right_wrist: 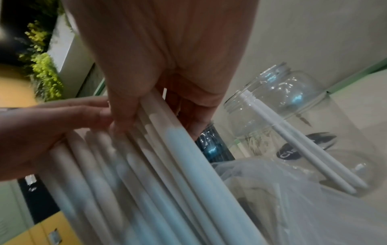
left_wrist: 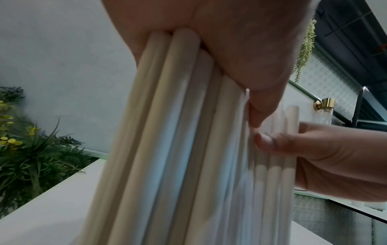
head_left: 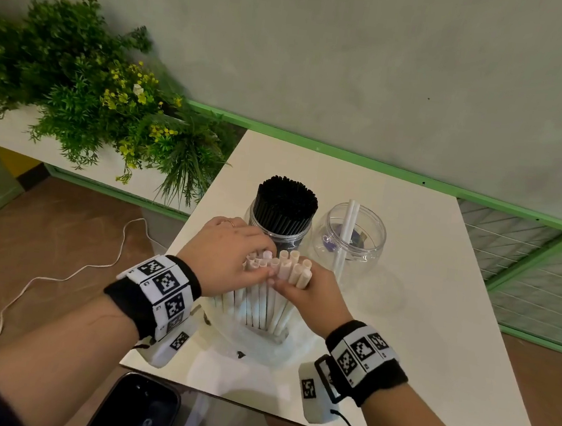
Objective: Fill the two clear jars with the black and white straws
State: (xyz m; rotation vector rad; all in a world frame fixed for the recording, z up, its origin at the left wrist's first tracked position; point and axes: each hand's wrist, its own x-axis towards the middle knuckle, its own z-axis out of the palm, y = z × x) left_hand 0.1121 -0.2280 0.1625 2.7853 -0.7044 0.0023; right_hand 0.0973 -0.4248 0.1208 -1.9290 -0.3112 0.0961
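Note:
An upright bundle of white straws [head_left: 271, 288] stands in a clear plastic bag [head_left: 257, 346] at the table's near middle. My left hand [head_left: 228, 259] grips its left side near the top, and my right hand [head_left: 309, 289] grips the right side. In the wrist views the white straws [left_wrist: 178, 140] [right_wrist: 146, 165] run down from under both palms. Behind them, one clear jar [head_left: 281, 227] is packed with black straws [head_left: 286, 199]. To its right a second clear jar [head_left: 350, 234] [right_wrist: 293, 129] holds two white straws [head_left: 347, 231] leaning inside.
The white table [head_left: 420, 298] sits against a grey wall with a green rail. A planter of green plants [head_left: 86, 92] stands left of it. A dark phone [head_left: 134, 410] lies at the near edge, and a white cable [head_left: 65, 279] trails over the floor.

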